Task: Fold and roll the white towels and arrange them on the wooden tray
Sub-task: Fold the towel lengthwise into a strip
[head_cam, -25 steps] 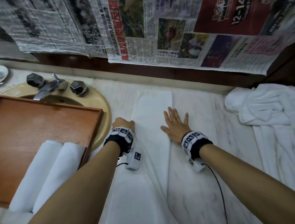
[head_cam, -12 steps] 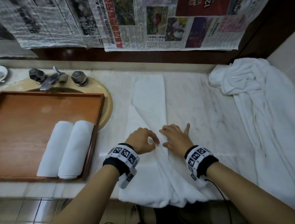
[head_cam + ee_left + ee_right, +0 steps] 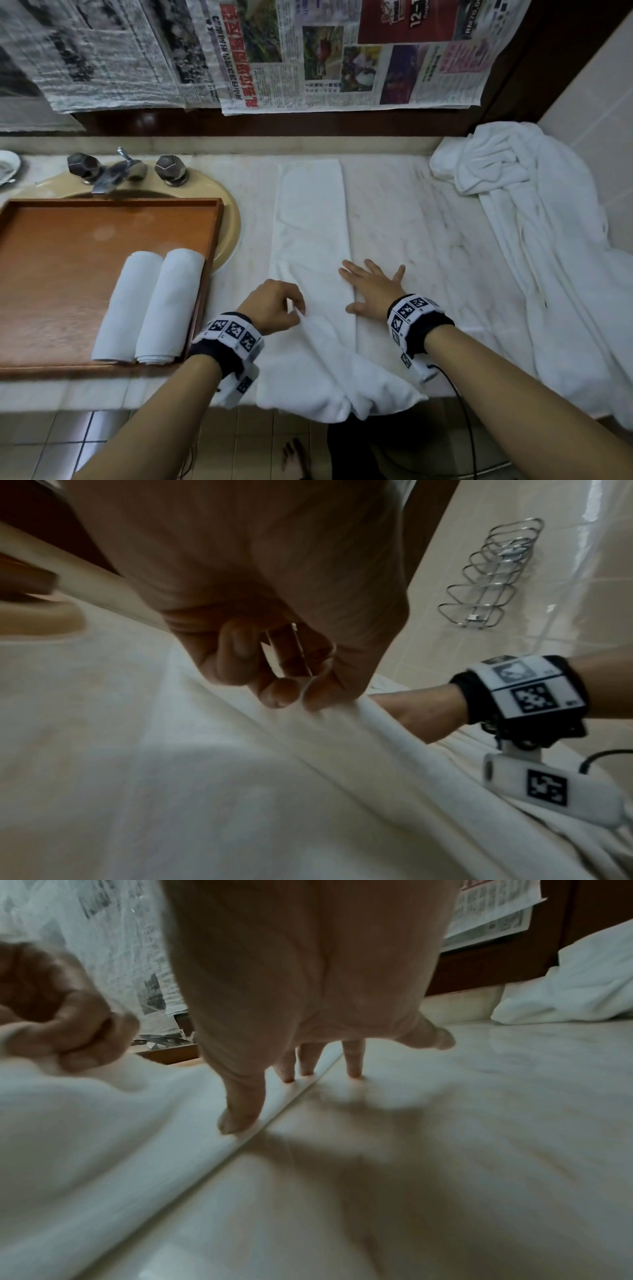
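Observation:
A long white towel (image 3: 310, 219) lies folded lengthwise on the marble counter, its near end hanging over the front edge. My left hand (image 3: 274, 306) pinches a raised fold of the towel (image 3: 342, 723) between thumb and fingertips. My right hand (image 3: 371, 286) lies flat with fingers spread, pressing the towel's right edge (image 3: 294, 1093) onto the counter. The wooden tray (image 3: 68, 260) sits at the left over the sink and holds two rolled white towels (image 3: 150, 305) side by side near its right wall.
A heap of loose white towels (image 3: 534, 219) covers the counter's right end by the tiled wall. Faucet and taps (image 3: 123, 169) stand behind the tray. Newspaper sheets (image 3: 274, 51) hang on the back wall. A wire rack (image 3: 489, 577) hangs on the side wall.
Both hands have drawn back along the towel toward the counter's front edge. The left hand has gone from resting at the towel's edge to pinching up a fold; the right stays flat.

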The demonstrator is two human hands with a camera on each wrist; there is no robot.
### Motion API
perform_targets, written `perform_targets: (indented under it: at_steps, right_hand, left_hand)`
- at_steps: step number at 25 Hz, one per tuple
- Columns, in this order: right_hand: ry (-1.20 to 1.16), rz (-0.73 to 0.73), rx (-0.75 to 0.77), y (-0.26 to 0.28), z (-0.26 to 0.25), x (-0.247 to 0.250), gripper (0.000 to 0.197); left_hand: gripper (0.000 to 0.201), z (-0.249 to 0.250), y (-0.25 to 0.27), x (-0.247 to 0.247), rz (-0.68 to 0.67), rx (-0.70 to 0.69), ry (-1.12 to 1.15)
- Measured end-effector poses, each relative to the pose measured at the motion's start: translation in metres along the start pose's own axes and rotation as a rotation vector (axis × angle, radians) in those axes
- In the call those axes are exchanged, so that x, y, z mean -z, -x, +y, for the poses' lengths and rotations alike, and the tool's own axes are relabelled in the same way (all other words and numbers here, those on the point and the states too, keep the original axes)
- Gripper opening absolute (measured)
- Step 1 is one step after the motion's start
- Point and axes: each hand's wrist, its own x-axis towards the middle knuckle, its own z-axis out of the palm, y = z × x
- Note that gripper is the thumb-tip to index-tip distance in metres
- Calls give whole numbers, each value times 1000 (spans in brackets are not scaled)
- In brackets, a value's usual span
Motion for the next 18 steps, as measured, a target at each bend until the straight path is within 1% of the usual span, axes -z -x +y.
perform_targets:
  at_steps: [2, 3, 4, 5, 7, 8, 9, 11, 13, 15, 16, 17, 18]
  right_hand:
    - [-31, -25, 4, 0, 2, -2, 97]
    - [-35, -39, 6, 0, 3, -3, 104]
    - [-32, -52, 11, 0, 3, -4, 114]
    - [-26, -66, 18, 1, 3, -7, 123]
    - [-9, -81, 30, 1, 2, -11, 138]
    - [2, -79, 30, 1, 1, -13, 141]
    - [18, -71, 27, 2, -1, -15, 142]
    - [46, -32, 21, 5, -5, -17, 138]
    - [42, 60, 28, 11, -11, -20, 126]
    - [-5, 158, 37, 19, -16, -24, 107]
    - [-27, 184, 38, 22, -19, -27, 97]
    - [-50, 190, 28, 24, -20, -30, 90]
    - [-80, 179, 11, 27, -21, -32, 86]
  left_hand:
    - [24, -7, 8, -1, -7, 88, -36]
    - [23, -4, 13, -6, -41, 90, -71]
    - [23, 3, 16, -13, -87, 47, -102]
    - [28, 12, 19, -21, -146, -17, -138]
    - [42, 31, 26, -40, -244, -113, -201]
    - [44, 39, 29, -47, -256, -135, -207]
    - [40, 43, 31, -52, -252, -145, -192]
    - [27, 39, 38, -51, -241, -140, -163]
    - [22, 24, 48, -47, -240, -88, -173]
    - [26, 16, 58, -48, -252, -51, -177]
    - [32, 20, 62, -53, -259, -64, -167]
    - [38, 27, 65, -60, -279, -87, -165]
    - [39, 35, 67, -69, -301, -113, -159]
